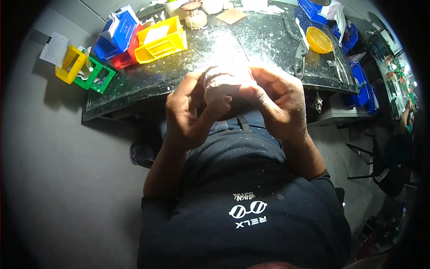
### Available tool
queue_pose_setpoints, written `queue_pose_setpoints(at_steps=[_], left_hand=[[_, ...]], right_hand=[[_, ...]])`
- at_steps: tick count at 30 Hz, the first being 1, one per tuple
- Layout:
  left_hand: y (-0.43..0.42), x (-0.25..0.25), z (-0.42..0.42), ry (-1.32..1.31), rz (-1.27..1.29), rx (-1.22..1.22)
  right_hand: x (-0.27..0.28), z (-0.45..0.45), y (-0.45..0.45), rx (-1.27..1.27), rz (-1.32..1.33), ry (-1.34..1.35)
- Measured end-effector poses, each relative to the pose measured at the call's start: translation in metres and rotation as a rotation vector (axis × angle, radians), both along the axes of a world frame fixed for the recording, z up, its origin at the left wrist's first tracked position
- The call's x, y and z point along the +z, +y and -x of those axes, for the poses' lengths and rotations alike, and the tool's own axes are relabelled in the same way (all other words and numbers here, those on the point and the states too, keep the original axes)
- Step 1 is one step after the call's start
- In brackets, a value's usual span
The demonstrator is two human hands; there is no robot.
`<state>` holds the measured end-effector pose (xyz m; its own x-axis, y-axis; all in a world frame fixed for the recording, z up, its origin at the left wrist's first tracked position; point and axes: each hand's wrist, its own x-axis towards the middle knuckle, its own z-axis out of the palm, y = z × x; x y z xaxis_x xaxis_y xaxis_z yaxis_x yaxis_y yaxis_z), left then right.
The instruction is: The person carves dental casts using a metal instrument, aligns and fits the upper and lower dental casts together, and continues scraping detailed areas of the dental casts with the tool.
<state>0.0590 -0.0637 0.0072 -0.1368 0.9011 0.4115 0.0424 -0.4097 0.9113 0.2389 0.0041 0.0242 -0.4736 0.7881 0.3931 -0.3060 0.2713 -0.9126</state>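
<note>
My black T-shirt [251,175], flecked with white, is nearest me; beyond it I grip a pale plaster cast [224,85] between both hands, up in front of the bench edge, its top washed out by glare; my left hand [186,110] curls round one side, thumb across the near face, and my right hand [284,101] closes on the other, thumb near the top; past them spreads the dusty black workbench [148,83], with a corded handpiece [298,59] on the right, a yellow bowl [319,50] just beyond; to the left sit a yellow bin [165,52], a red bin [125,59] and a blue bin [106,50]; farther back lies a pinkish square tile [231,16].
</note>
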Motion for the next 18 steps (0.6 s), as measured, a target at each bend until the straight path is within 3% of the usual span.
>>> queue_pose_setpoints(at_steps=[1, 4, 5, 7, 8, 12, 18], left_hand=[[-0.002, 0.007, -0.002, 0.002, -0.006, 0.0], [-0.006, 0.034, 0.0, -0.08, 0.318, -0.04], [-0.004, 0.039, 0.006, -0.065, 0.381, -0.134], [0.005, 0.04, 0.02, -0.262, 0.581, -0.368], [0.009, 0.031, 0.026, -0.462, 0.639, -0.535], [0.012, 0.044, 0.014, -0.771, 0.942, -0.364], [0.029, 0.018, 0.023, -0.929, 1.021, -0.383]], right_hand=[[0.004, -0.002, 0.002, 0.0, -0.006, 0.002], [0.017, -0.009, 0.013, 0.231, 0.173, -0.173], [0.011, -0.009, 0.02, 0.303, 0.251, -0.166], [0.013, -0.013, 0.03, 0.459, 0.397, -0.168], [0.01, -0.013, 0.029, 0.395, 0.406, -0.17], [-0.013, -0.017, 0.048, 0.524, 0.617, -0.087], [-0.015, -0.005, 0.052, 0.462, 0.9, -0.148]])
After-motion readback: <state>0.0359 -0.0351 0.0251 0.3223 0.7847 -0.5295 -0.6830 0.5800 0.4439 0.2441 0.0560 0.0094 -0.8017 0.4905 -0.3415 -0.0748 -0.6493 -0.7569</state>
